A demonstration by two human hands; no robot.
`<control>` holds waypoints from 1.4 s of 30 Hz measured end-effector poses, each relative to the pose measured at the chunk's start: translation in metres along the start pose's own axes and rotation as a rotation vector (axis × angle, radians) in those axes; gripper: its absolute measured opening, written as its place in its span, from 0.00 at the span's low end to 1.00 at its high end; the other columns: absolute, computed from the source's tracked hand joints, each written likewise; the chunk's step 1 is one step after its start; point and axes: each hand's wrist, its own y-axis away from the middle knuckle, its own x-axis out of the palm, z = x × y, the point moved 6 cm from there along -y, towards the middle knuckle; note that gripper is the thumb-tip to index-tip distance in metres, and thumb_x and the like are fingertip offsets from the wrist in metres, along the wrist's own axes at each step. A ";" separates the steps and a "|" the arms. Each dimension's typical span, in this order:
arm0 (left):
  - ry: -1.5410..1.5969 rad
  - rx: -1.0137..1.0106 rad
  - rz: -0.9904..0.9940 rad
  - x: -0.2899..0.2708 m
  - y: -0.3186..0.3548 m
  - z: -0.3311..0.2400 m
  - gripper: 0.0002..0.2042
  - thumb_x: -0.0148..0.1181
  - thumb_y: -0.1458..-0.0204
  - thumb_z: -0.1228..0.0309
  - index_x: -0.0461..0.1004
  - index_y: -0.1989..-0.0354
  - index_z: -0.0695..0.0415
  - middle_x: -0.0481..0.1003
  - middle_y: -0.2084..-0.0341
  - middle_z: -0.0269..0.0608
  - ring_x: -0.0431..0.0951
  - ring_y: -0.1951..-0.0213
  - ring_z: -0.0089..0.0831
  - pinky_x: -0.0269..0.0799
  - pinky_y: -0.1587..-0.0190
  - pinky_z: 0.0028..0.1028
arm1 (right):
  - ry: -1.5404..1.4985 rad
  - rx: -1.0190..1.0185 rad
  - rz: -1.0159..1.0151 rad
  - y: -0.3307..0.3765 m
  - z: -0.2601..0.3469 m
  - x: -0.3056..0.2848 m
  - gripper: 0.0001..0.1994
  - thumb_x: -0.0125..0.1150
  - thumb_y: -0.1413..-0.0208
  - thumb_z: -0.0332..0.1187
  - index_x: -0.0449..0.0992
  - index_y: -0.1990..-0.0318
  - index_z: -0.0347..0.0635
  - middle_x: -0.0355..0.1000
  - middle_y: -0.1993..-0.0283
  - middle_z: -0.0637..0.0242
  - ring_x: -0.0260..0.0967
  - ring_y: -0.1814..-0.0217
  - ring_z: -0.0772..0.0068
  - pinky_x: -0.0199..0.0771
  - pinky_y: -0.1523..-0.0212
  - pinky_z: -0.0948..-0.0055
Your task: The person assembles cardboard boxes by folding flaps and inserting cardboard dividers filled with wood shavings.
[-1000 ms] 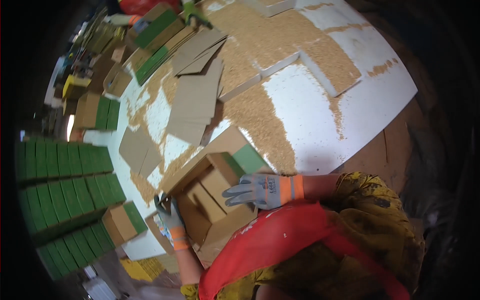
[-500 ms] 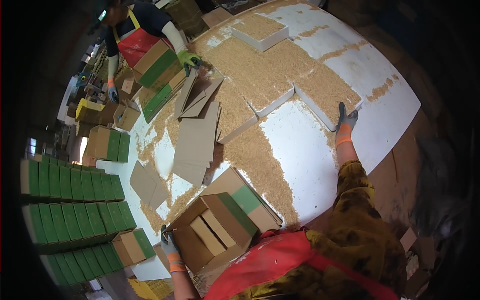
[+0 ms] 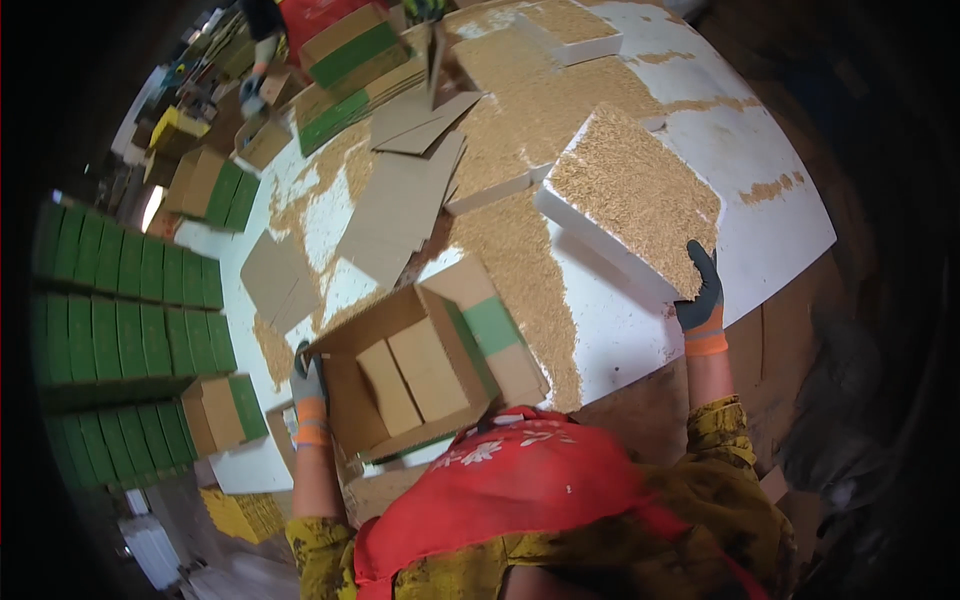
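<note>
My right hand (image 3: 703, 298), in a grey glove with an orange cuff, grips the near right corner of a white tray (image 3: 612, 246). The tray is heaped level with tan, shaving-like flakes (image 3: 635, 185) and is tilted, partly raised off the table. An open cardboard box (image 3: 430, 365) with a green band lies tipped with its mouth toward my left. My left hand (image 3: 308, 388), gloved alike, is closed on the box's left edge; some of its fingers are hidden behind the cardboard. A flat green-banded carton (image 3: 500, 335) lies behind the box.
Flat cardboard sheets (image 3: 400, 215) lie on the white table (image 3: 770, 225) among scattered flakes. Another filled tray (image 3: 590, 48) stands at the far side. Green boxes (image 3: 125, 335) are stacked at the left. Across the table is a co-worker in a red apron (image 3: 325, 15).
My right hand has lifted and tilted the tray, drawing it away from the others and toward me. My left hand still holds the box. The whole view has shifted.
</note>
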 end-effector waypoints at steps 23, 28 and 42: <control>0.466 0.030 -0.099 0.049 0.002 0.042 0.22 0.43 0.37 0.64 0.63 0.37 0.61 0.70 0.43 0.53 0.72 0.43 0.43 0.65 0.42 0.32 | 1.034 0.147 0.963 0.188 -0.116 0.309 0.46 0.72 0.51 0.42 0.50 0.31 0.34 0.71 0.45 0.50 0.71 0.46 0.65 0.72 0.46 0.70; 0.726 0.002 -0.087 0.014 0.024 0.014 0.21 0.46 0.37 0.62 0.68 0.41 0.61 0.74 0.48 0.55 0.74 0.47 0.47 0.66 0.42 0.33 | 2.234 -0.059 1.312 0.161 -0.152 0.301 0.32 0.63 0.51 0.58 0.72 0.46 0.43 0.77 0.56 0.52 0.76 0.54 0.52 0.72 0.51 0.62; -0.918 -0.300 0.009 -0.121 0.141 0.215 0.31 0.67 0.61 0.50 0.71 0.49 0.52 0.71 0.51 0.47 0.69 0.45 0.45 0.57 0.40 0.41 | 1.356 -0.072 1.495 0.135 -0.153 0.361 0.18 0.61 0.44 0.47 0.78 0.58 0.41 0.78 0.64 0.55 0.77 0.62 0.57 0.76 0.59 0.63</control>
